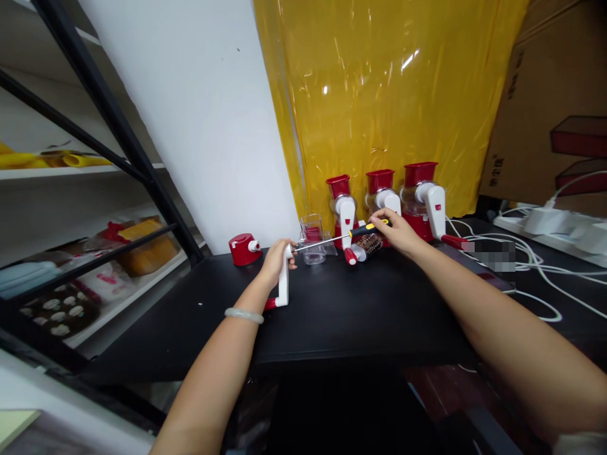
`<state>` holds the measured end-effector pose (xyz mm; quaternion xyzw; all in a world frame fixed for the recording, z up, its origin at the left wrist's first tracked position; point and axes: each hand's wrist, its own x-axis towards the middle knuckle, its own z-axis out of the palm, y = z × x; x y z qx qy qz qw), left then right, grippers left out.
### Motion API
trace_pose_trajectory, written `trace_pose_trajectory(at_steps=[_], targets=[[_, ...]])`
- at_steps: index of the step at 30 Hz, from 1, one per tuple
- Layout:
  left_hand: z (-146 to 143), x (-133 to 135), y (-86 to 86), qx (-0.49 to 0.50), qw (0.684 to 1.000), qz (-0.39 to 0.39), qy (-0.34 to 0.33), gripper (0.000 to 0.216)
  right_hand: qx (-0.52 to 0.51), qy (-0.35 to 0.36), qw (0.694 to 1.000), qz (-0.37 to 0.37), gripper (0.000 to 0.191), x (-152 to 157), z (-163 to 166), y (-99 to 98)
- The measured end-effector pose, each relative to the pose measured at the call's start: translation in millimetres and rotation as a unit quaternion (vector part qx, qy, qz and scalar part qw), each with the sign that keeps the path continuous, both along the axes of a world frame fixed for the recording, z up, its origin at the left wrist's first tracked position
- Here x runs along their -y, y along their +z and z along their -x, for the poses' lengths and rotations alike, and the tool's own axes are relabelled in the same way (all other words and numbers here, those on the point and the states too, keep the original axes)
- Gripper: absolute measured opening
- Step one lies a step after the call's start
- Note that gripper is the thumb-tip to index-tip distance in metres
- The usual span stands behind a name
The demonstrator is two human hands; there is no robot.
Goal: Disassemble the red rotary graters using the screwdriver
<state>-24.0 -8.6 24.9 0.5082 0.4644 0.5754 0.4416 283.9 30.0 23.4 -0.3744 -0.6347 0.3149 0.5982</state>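
"So what were you gripping from back there?"
"My left hand (pixel 277 260) grasped the white crank handle (pixel 283 281), left of centre over the black tabletop (pixel 355 316); my right hand (pixel 397 231) clasped the screwdriver (pixel 364 229), its tip at the crank's far end."
"And beyond?"
"Three rotary graters (pixel 346 208) stood far back, to the right."

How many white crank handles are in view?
4: one crank handle in the left hand, and one each on the left grinder, middle grinder and right grinder. The right hand partly covers the middle grinder's; others might be hidden.
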Motion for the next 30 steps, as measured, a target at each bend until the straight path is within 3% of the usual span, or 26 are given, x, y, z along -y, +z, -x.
trace_pose_trajectory(at_steps=[8, 16, 18, 21, 25, 28, 30], targets=[[0.7, 1.2, 2.5, 0.032, 0.999, 0.014, -0.004, 0.021, -0.100, 0.106, 0.989, 0.033, 0.039, -3.3, -0.7, -3.3], [1.6, 0.3, 4.6, 0.055, 0.998, 0.020, -0.001, 0.021, -0.158, 0.159, 0.972, 0.073, 0.051, 9.1, 1.3, 4.1], [0.3, 0.0, 3.8, 0.038, 0.999, 0.010, 0.006, 0.021, -0.155, 0.149, 0.974, 0.072, 0.050, 7.3, 2.9, 2.7], [-1.7, -0.5, 1.1, -0.021, 0.999, -0.021, 0.044, 0.020, -0.109, 0.077, 0.989, 0.067, 0.044, 0.4, 4.4, -1.8], [-0.7, -0.2, -3.1, -0.108, 0.982, -0.134, 0.083, 0.020, -0.002, -0.014, 0.994, 0.107, 0.055, -7.8, 3.1, -8.5], [2.4, 0.6, -4.2, -0.125, 0.966, -0.216, 0.075, 0.021, 0.048, -0.037, 0.993, 0.104, 0.058, -8.2, 2.7, -12.0], [3.8, 0.9, -3.8, -0.119, 0.964, -0.228, 0.070, 0.021, 0.055, -0.036, 0.992, 0.106, 0.055, -6.9, 3.9, -13.4]])
